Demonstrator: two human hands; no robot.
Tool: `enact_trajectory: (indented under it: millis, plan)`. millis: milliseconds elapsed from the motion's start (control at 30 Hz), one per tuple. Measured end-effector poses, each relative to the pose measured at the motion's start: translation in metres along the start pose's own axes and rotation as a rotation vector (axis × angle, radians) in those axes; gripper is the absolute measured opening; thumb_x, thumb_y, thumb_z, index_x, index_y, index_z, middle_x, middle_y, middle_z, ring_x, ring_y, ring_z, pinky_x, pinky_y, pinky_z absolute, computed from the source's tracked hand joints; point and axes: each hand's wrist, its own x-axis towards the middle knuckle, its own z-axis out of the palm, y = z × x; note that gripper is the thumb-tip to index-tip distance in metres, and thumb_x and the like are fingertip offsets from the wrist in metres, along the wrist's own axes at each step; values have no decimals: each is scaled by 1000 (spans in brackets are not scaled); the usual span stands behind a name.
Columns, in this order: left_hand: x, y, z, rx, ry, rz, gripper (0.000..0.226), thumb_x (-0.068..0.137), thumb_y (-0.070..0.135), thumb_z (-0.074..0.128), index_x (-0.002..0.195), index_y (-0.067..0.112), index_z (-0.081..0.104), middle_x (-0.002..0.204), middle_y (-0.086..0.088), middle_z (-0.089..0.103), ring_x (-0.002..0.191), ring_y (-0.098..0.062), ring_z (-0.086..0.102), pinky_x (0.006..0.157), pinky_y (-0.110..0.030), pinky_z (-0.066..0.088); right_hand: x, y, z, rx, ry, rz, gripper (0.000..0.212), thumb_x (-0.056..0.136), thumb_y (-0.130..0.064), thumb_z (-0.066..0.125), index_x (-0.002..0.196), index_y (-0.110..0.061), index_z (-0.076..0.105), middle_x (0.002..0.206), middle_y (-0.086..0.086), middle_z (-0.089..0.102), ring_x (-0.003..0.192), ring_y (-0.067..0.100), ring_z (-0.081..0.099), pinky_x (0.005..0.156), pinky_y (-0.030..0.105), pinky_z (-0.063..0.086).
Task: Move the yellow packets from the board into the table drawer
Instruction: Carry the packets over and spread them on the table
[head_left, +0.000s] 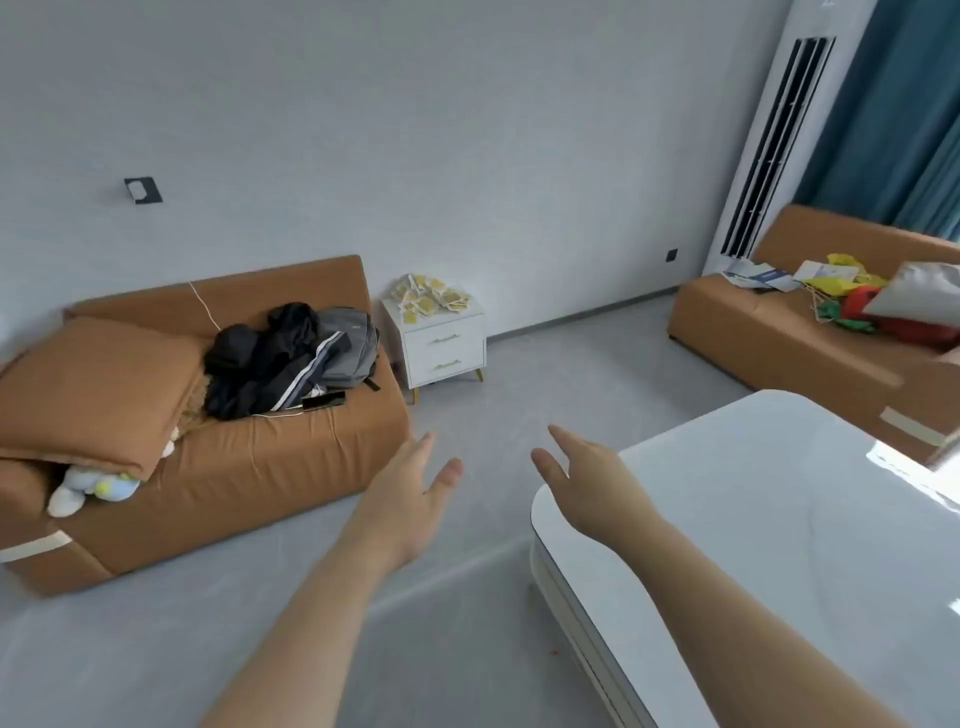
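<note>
Both hands reach forward into the lower middle of the frame on bare arms, and neither holds anything. The left hand (410, 493) has straight fingers and its thumb spread to the right. The right hand (587, 483) is just as relaxed, with its thumb pointing left toward the other hand. They are a little apart and touch nothing, held over the grey floor (493, 405). The right forearm passes over the near corner of a glossy white coffee table (779, 519) in the lower right.

The yellow packets (428, 300) are well away from the hands, just above the centre of the frame. They lie in a loose, scattered heap on top of a small white table (395, 343) that stands against the far wall. Its upper drawer (445, 339) and lower drawer (448, 365) are both pushed in, each with a pale handle.

An orange sofa (260, 467) fills the left side, its right end just beside the small white table. On its seat are a pile of dark clothes (260, 358) and a grey backpack (348, 348), with a phone (324, 401) lying in front of them. A large orange cushion (98, 384) lies tilted at the left end, over a pale plush toy (93, 486).

At the right edge a second orange sofa (753, 332) carries papers and coloured bags (831, 280). Behind it stand a tall white air conditioner (779, 135) and a teal curtain (909, 104) in the upper right corner.
</note>
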Motion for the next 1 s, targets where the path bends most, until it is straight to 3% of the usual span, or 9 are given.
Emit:
enact_trajectory:
  millis: [300,567,667,867,1000]
  plan:
    - [133,-42,11,44,-68,-59,66,103,53,39,159,19,29,166,3,24,153,-11,18,121,-27,15,145,12,44,105,-49,65,58,105,-50,38,156,-21,36,151,4,50,141,22,42,113,36,34]
    - [288,-56,-14,1,-115,-154,65,101,55,43,156,23,34,156,2,45,141,-13,43,108,-25,34,307,14,58,219,-152,135,57,104,-53,39,152,-22,42,145,1,56,133,21,51,105,32,39]
    - [344,-59,-21,-42,-97,-175,62,102,52,44,155,21,37,154,2,46,139,-12,46,102,-21,33,360,8,55,214,-180,139,57,104,-53,38,152,-22,42,145,2,56,132,22,52,105,33,40]
    - [461,-96,-28,-135,-113,-234,61,101,53,45,153,22,41,154,2,47,137,-10,48,110,-27,38,481,-2,67,138,-199,124,55,104,-53,37,151,-24,43,148,0,52,131,21,51,104,36,43]
    - [533,-121,-27,-183,-112,-239,58,103,49,43,152,18,41,154,3,47,139,-11,46,107,-22,34,554,-4,75,82,-201,127,55,104,-53,38,151,-23,43,148,1,51,133,21,50,105,37,43]
